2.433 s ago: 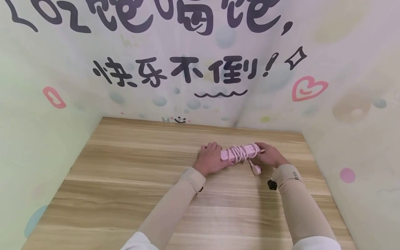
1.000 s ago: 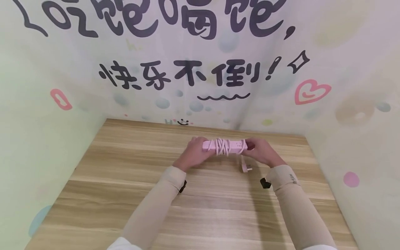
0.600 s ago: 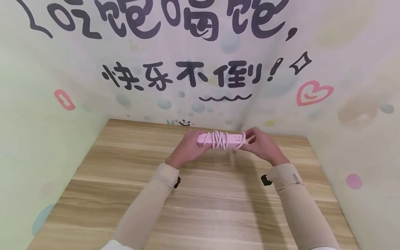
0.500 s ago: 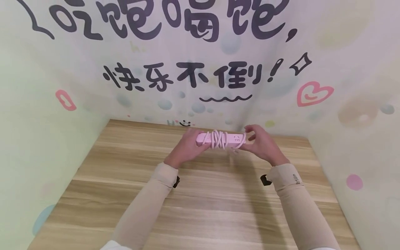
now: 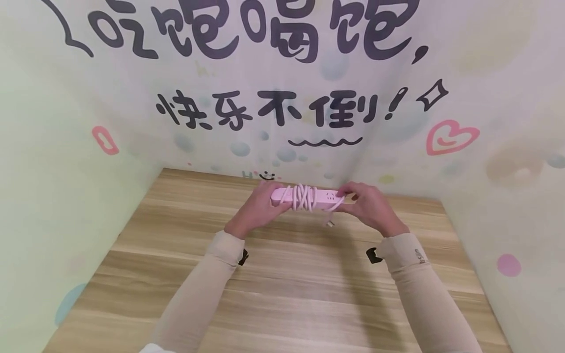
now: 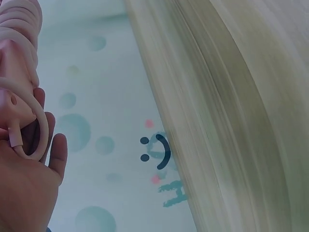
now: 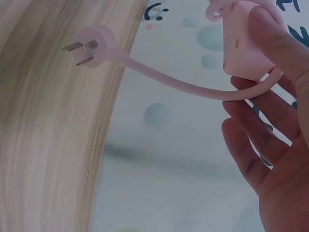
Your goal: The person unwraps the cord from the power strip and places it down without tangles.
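A pink power strip (image 5: 324,196) is held level above the table, its pink cord (image 5: 303,198) wound several times round the middle. The left hand (image 5: 259,208) grips its left end, thumb on the near side; in the left wrist view a loop of cord passes over that end. At the right end, the right hand (image 5: 372,208) holds strip and cord between thumb and fingers. From there a free length of cord runs out to the three-pin plug (image 7: 94,46), which dangles below the strip. In the right wrist view the thumb lies on the strip's face, fingertips by the cord.
The wood-grain table (image 5: 282,304) lies under both arms. A white printed backdrop (image 5: 247,142) with dark lettering rises behind its far edge, close beyond the strip, and pale side panels (image 5: 48,206) flank the table. A black strap piece (image 5: 375,255) sits at the right wrist.
Both hands have brought the power strip leftward and levelled it. Within the last half second the right fingers, briefly spread off the end, have come back onto it, and the plug has swung.
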Demonstrator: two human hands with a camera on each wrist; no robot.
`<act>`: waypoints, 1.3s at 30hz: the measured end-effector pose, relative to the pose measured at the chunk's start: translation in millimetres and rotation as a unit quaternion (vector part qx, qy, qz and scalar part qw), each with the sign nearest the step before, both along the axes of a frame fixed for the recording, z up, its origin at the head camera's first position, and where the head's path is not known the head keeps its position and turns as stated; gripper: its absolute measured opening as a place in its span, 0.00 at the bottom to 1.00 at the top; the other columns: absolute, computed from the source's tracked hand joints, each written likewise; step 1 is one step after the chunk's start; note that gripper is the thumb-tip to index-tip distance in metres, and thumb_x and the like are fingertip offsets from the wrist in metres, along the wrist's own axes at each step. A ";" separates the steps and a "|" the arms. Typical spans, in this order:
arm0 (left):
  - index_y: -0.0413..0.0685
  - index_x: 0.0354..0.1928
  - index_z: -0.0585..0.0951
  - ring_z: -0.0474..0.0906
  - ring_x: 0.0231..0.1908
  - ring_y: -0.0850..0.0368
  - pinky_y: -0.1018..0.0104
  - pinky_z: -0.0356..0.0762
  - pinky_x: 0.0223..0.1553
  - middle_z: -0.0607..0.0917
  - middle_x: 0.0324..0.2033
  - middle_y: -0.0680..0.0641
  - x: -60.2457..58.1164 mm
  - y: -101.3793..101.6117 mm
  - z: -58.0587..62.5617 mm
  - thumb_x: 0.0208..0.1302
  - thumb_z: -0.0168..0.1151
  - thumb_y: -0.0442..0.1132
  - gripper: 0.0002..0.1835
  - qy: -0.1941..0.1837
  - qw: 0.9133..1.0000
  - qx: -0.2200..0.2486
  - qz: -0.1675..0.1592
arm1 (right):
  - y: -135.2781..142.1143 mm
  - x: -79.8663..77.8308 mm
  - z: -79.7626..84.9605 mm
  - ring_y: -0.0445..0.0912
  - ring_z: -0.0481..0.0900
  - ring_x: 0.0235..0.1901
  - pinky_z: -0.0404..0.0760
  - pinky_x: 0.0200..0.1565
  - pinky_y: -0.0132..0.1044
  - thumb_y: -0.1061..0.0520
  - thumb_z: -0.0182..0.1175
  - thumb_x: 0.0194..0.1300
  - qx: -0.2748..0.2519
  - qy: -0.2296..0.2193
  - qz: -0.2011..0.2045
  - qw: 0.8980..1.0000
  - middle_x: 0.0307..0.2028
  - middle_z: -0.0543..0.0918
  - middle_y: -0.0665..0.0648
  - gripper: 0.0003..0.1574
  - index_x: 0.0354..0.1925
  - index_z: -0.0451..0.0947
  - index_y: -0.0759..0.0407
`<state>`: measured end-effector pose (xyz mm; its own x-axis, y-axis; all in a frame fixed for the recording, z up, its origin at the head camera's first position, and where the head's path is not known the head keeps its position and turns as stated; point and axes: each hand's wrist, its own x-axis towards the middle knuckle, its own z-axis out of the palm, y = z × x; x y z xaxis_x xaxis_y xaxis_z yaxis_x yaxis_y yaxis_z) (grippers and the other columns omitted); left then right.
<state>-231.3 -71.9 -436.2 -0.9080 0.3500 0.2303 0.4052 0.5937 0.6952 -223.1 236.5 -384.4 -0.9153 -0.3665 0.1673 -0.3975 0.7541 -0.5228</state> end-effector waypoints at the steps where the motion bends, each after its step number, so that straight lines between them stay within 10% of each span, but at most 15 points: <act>1: 0.48 0.56 0.78 0.69 0.52 0.53 0.60 0.72 0.46 0.81 0.51 0.49 0.2 -1.3 -0.5 0.67 0.67 0.50 0.21 -0.003 1.000 0.002 0.002 | -0.5 0.5 0.1 0.55 0.85 0.48 0.84 0.50 0.51 0.50 0.76 0.57 0.000 -0.001 0.002 1.000 0.46 0.89 0.56 0.20 0.46 0.84 0.54; 19: 0.47 0.57 0.78 0.72 0.53 0.51 0.55 0.75 0.49 0.79 0.52 0.47 3.8 -14.8 3.3 0.67 0.67 0.50 0.22 -0.024 0.999 0.021 0.013 | -2.1 13.1 3.7 0.47 0.80 0.45 0.81 0.46 0.41 0.61 0.79 0.51 -0.017 0.131 0.056 0.990 0.43 0.81 0.53 0.13 0.34 0.84 0.56; 39: 0.48 0.61 0.75 0.70 0.62 0.45 0.44 0.69 0.67 0.80 0.51 0.48 1.7 -27.6 13.9 0.68 0.66 0.52 0.26 -0.012 0.999 0.031 0.036 | -9.5 31.3 -7.2 0.41 0.70 0.26 0.71 0.29 0.32 0.53 0.61 0.74 -0.094 -0.040 0.028 0.994 0.28 0.78 0.52 0.08 0.43 0.82 0.55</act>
<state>-229.6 -99.5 -422.3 -0.9358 0.2686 0.2282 0.3460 0.5769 0.7399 -191.9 227.0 -391.5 -0.9077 -0.3859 0.1646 -0.3868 0.6177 -0.6847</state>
